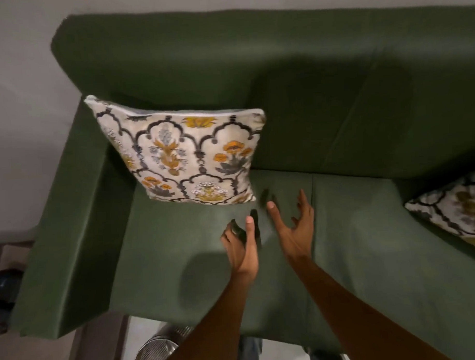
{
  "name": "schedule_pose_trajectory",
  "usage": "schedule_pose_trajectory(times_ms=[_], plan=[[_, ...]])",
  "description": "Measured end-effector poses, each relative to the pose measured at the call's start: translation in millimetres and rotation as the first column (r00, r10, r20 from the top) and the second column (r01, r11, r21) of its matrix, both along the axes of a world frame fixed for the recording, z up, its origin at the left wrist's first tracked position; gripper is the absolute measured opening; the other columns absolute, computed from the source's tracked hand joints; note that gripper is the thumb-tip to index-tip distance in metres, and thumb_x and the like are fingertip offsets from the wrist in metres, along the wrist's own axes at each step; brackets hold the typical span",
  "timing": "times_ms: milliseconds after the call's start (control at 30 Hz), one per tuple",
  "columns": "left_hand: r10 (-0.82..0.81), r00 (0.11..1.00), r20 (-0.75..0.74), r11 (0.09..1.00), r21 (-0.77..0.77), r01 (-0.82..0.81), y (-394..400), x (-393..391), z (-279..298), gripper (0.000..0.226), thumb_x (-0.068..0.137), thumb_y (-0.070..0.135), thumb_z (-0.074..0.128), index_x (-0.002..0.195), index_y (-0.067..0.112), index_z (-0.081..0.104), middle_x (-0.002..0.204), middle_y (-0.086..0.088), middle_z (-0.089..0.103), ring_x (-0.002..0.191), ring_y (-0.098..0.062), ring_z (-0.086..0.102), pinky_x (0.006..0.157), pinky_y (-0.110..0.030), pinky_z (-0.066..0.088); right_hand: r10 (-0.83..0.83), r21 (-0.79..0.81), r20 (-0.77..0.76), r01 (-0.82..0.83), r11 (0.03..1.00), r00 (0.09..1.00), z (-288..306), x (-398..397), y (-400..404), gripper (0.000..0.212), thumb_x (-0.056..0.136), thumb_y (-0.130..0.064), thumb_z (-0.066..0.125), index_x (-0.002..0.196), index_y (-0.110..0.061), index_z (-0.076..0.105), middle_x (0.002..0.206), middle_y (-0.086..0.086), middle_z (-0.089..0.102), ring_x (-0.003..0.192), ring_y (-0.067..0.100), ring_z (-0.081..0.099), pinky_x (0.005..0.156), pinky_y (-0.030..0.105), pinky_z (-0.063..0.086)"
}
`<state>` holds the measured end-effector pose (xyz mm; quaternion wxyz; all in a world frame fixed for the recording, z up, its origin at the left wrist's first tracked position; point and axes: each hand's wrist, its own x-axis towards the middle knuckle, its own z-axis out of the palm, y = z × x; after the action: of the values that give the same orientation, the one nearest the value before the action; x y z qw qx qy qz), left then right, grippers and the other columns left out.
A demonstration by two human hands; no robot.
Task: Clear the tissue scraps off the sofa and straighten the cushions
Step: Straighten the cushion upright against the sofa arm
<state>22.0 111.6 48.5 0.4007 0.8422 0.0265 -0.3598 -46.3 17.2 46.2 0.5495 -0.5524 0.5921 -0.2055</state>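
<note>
A patterned cushion with orange flowers and dark arches leans upright in the left corner of the green sofa. Part of a second patterned cushion lies tilted at the right edge of the seat. My left hand hovers over the seat just below the first cushion's lower right corner, fingers apart and holding nothing. Beside it, my right hand is spread open above the seat, also holding nothing. Neither hand touches the cushion. No tissue scraps show on the seat.
A round metal mesh bin stands on the floor in front of the sofa, below my left forearm. The sofa's left armrest borders the seat. Dark objects sit on the floor at far left. A pale wall is behind.
</note>
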Motion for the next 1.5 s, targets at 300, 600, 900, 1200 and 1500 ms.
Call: schedule_pose_trajectory(times_ms=[300, 600, 900, 1200, 1500], plan=[[-0.348, 0.917, 0.192, 0.933, -0.027, 0.360, -109.2, -99.8, 32.4, 0.088, 0.091, 0.079, 0.046, 0.157, 0.021, 0.037, 0.162, -0.006, 0.039, 0.151, -0.024, 0.037, 0.122, -0.023, 0.019, -0.236, -0.007, -0.026, 0.236, 0.972, 0.971, 6.9, -131.7, -58.9, 0.108, 0.073, -0.089, 0.068, 0.163, -0.044, 0.030, 0.166, -0.008, 0.039, 0.153, 0.015, 0.044, 0.126, 0.044, 0.042], [-0.551, 0.809, 0.204, 0.819, -0.055, 0.571, -203.2, -219.3, 50.7, 0.102, 0.085, 0.088, 0.041, 0.163, 0.025, 0.026, 0.171, -0.004, 0.028, 0.158, -0.020, 0.025, 0.121, -0.023, 0.009, -0.547, -0.030, 0.000, 0.547, 0.837, 0.837, 10.8, -281.0, -123.4, 0.111, 0.082, -0.078, 0.071, 0.168, -0.035, 0.015, 0.174, 0.002, 0.026, 0.157, 0.024, 0.038, 0.128, 0.056, 0.038], [-0.603, 0.792, 0.102, 0.757, -0.242, 0.607, -301.7, -331.9, 39.1, 0.131, 0.061, 0.107, 0.041, 0.166, 0.034, 0.012, 0.176, 0.001, 0.009, 0.162, -0.020, 0.009, 0.132, -0.049, 0.012, -0.781, -0.166, 0.048, 0.776, 0.609, 0.623, 13.3, -429.0, -182.1, 0.124, 0.076, -0.087, 0.067, 0.170, -0.032, 0.008, 0.177, 0.004, 0.002, 0.165, 0.030, 0.019, 0.133, 0.060, 0.024], [-0.481, 0.861, 0.164, 0.815, -0.279, 0.509, -354.4, -385.2, 19.4, 0.123, 0.063, 0.105, 0.041, 0.159, 0.030, 0.028, 0.161, -0.005, 0.040, 0.150, -0.021, 0.032, 0.123, -0.047, 0.024, -0.716, -0.182, 0.150, 0.731, 0.658, 0.682, -0.9, -465.1, -235.4, 0.124, 0.072, -0.083, 0.075, 0.168, -0.031, 0.015, 0.170, -0.001, 0.026, 0.156, 0.013, 0.029, 0.130, 0.036, 0.025], [-0.286, 0.883, 0.372, 0.889, -0.239, 0.389, -306.7, -358.1, 9.7, 0.103, 0.075, 0.093, 0.056, 0.139, 0.012, 0.047, 0.131, -0.009, 0.058, 0.123, -0.024, 0.052, 0.111, -0.048, 0.046, -0.495, -0.259, 0.154, 0.518, 0.815, 0.855, 5.6, -438.0, -254.2, 0.105, 0.077, -0.073, 0.082, 0.159, -0.028, 0.036, 0.152, -0.004, 0.049, 0.145, 0.005, 0.048, 0.127, 0.035, 0.041]])
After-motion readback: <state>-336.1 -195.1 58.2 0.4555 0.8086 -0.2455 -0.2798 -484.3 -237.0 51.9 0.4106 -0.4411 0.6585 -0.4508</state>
